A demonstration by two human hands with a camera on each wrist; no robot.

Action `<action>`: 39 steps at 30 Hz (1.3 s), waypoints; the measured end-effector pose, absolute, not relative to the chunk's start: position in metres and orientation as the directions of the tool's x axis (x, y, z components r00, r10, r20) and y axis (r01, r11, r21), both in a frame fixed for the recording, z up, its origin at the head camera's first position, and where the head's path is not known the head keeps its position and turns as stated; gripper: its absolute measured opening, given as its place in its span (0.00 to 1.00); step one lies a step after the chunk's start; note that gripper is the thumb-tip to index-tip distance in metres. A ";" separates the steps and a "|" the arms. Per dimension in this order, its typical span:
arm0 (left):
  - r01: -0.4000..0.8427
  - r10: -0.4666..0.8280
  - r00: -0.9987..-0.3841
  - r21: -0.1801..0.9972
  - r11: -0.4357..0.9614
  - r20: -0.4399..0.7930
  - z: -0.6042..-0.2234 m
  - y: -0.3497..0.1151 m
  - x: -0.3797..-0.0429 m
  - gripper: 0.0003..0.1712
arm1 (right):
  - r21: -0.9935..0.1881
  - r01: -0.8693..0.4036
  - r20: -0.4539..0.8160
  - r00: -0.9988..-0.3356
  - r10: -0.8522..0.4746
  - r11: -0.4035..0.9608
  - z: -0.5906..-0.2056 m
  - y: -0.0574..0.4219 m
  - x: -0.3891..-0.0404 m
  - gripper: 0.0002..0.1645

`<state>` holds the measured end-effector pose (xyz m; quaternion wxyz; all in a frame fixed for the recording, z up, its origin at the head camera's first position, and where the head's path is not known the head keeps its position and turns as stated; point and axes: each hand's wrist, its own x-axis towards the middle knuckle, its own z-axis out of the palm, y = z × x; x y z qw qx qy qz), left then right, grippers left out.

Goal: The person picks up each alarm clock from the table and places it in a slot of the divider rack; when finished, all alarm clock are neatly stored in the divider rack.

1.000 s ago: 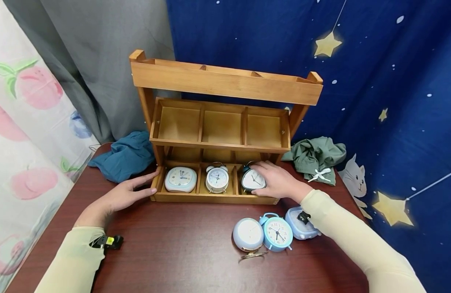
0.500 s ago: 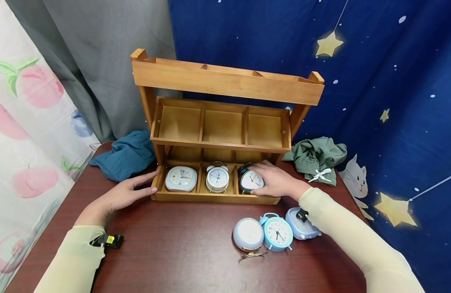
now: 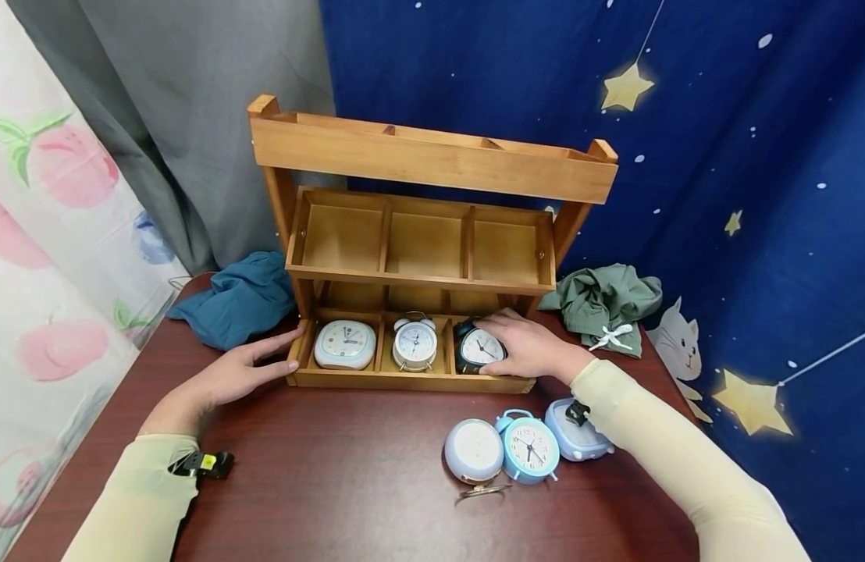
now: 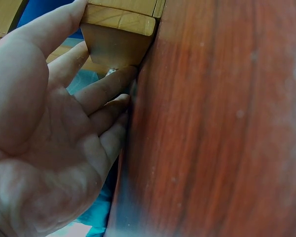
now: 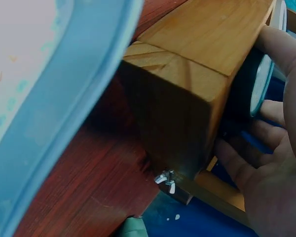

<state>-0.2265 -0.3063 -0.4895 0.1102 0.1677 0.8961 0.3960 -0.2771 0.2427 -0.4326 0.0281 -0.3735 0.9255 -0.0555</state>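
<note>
In the head view a dark alarm clock (image 3: 480, 347) with a white rounded-triangular face sits in the right compartment of the bottom tier of a wooden shelf (image 3: 404, 380). My right hand (image 3: 534, 345) grips its right side, thumb at the front and fingers behind the top. A white twin-bell alarm clock (image 3: 414, 343) stands in the middle compartment, and a pale rounded-square clock (image 3: 345, 344) in the left one. Against the left end of that tier rests my left hand (image 3: 236, 376), thumb and fingers extended; the left wrist view shows its fingers along the wooden end (image 4: 119, 42).
On the table (image 3: 320, 468), front right, stand a round pale clock (image 3: 474, 450), a light-blue alarm clock (image 3: 530, 449) and a blue rounded clock (image 3: 578, 431) partly under my right sleeve. Teal cloth (image 3: 239, 300) lies left of the shelf, green cloth (image 3: 604, 300) right.
The dark alarm clock has shifted slightly left within its compartment, with my right hand moving along with it. My left hand has stayed at the shelf's left end.
</note>
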 end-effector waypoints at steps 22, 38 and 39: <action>0.201 0.376 -0.924 0.744 0.638 -0.072 -0.488 -0.305 -0.227 0.43 | -0.342 -0.752 0.015 -0.604 -0.797 0.563 -0.408 0.234 -0.193 0.51; 0.214 0.384 -0.921 0.738 0.640 -0.067 -0.488 -0.304 -0.226 0.43 | -0.420 -0.748 -0.189 -0.481 -0.856 0.513 -0.438 0.233 -0.164 0.61; 0.214 0.384 -0.921 0.737 0.642 -0.067 -0.488 -0.305 -0.226 0.44 | -0.415 -0.750 -0.197 -0.479 -0.855 0.516 -0.439 0.233 -0.163 0.60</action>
